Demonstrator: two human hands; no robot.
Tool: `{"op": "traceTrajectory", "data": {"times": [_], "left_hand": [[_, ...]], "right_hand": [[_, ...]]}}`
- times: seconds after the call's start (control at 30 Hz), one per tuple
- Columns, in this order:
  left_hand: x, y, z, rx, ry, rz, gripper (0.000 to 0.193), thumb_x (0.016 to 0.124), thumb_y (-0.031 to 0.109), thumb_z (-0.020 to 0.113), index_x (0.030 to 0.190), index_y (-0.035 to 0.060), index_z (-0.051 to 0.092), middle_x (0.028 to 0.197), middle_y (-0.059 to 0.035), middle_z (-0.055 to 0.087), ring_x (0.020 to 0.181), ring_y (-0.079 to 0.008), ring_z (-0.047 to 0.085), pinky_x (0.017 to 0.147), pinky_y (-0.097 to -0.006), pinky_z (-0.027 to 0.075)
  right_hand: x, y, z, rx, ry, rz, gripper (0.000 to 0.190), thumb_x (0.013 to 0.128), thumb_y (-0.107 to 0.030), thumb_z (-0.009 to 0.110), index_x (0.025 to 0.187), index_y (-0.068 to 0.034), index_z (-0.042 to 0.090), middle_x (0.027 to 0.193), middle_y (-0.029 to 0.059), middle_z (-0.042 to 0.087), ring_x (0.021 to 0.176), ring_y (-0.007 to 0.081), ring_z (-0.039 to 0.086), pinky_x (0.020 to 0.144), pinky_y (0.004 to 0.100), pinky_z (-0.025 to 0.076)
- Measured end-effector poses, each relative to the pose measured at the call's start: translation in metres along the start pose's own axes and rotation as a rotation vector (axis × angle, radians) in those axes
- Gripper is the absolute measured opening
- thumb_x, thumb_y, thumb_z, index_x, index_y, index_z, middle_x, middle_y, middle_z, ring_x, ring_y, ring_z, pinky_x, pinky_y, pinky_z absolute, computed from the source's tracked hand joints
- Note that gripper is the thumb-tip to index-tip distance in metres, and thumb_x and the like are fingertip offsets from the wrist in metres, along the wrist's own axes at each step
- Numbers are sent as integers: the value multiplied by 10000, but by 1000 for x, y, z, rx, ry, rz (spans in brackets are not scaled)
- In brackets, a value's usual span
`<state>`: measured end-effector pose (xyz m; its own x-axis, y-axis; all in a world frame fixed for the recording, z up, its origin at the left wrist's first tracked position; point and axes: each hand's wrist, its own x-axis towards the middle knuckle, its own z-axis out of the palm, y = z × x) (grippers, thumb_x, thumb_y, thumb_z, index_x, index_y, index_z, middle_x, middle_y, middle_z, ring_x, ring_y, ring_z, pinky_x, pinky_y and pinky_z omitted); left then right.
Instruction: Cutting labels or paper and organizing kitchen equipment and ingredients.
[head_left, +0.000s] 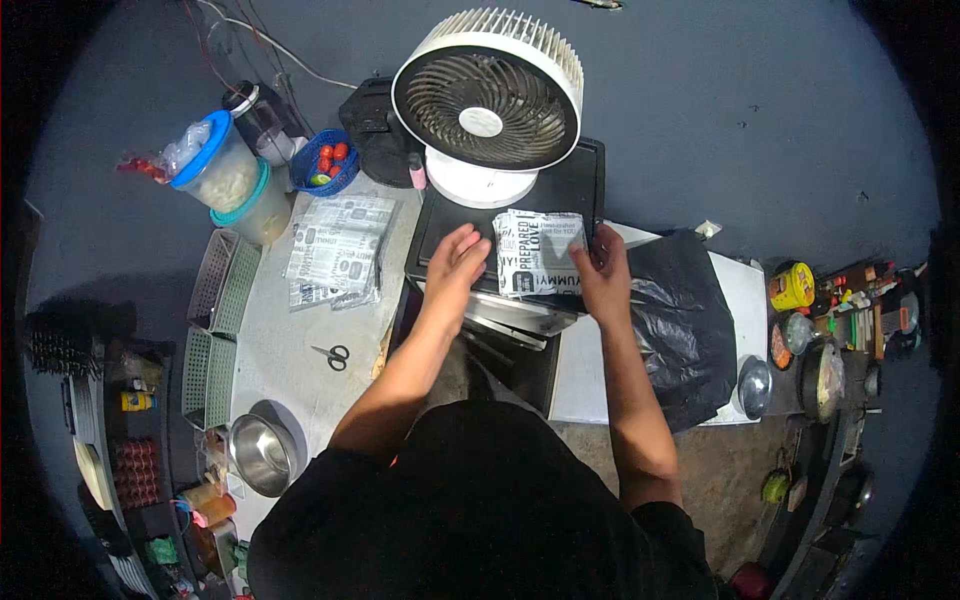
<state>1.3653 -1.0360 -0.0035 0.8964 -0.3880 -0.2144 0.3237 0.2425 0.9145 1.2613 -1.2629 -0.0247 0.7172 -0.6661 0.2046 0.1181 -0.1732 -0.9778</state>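
Observation:
A stack of printed white food wrapping papers (541, 255) lies at the near edge of a black box-like surface (442, 225). My right hand (606, 268) is at the stack's right edge, thumb over the paper and fingers beside it; whether it grips any sheets is hard to tell. Just left of the stack, my left hand (457, 262) is raised with nothing in it, its fingers slightly curled and apart from the paper. A white fan (484, 112) stands behind the stack. More printed papers in clear plastic (341, 244) lie on the left worktop.
Scissors (334, 357), a steel bowl (264, 454), plastic baskets (214, 322) and a blue basket of tomatoes (327, 161) are on the left worktop (289, 375). Stacked plastic tubs (232, 180) stand behind the baskets. A black plastic bag (682, 330) covers part of the white right-hand surface (585, 375).

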Motion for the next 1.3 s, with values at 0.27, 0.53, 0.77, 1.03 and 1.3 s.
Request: {"op": "traceTrajectory", "data": {"times": [0.27, 0.53, 0.77, 1.03, 1.3], "left_hand": [[-71, -41, -47, -350, -133, -619, 645, 1023, 593, 657, 1323, 28, 575, 1179, -133, 692, 1132, -283, 708, 1042, -467, 581], [-56, -35, -30, -366, -150, -482, 757, 1021, 606, 649, 1409, -31, 520, 1273, -196, 703, 1158, -297, 725, 1052, -471, 587], [-54, -41, -4, -321, 116, -231, 487, 1027, 249, 737, 1417, 5, 578, 1251, -134, 733, 1086, -230, 757, 923, -386, 647], [-66, 9, 16, 194, -196, 248, 576, 938, -51, 754, 1460, -46, 509, 1348, -123, 698, 1217, -170, 666, 1066, -352, 524], [-10, 45, 18, 307, -394, 304, 573, 905, -14, 809, 1417, -48, 553, 1318, -130, 717, 1222, -154, 655, 1070, -334, 510]], "right_hand": [[17, -9, 14, -124, -249, -102, 579, 959, -172, 789, 1411, 94, 544, 1323, 272, 686, 1277, 310, 650, 1101, 400, 490], [24, -1, 36, 0, -525, -68, 511, 962, -131, 779, 1377, 79, 568, 1293, 218, 709, 1226, 241, 673, 1071, 357, 500], [5, -8, 50, 36, -680, -29, 562, 958, -134, 796, 1420, 59, 542, 1311, 211, 701, 1251, 257, 665, 1080, 386, 503], [2, -7, 42, 441, -497, 78, 845, 892, -104, 857, 1573, 63, 386, 1488, 241, 566, 1354, 290, 586, 1175, 399, 436], [15, -51, 4, 352, -649, 209, 382, 950, -55, 753, 1304, 64, 677, 1232, 132, 760, 1120, 179, 702, 993, 345, 540]]}}
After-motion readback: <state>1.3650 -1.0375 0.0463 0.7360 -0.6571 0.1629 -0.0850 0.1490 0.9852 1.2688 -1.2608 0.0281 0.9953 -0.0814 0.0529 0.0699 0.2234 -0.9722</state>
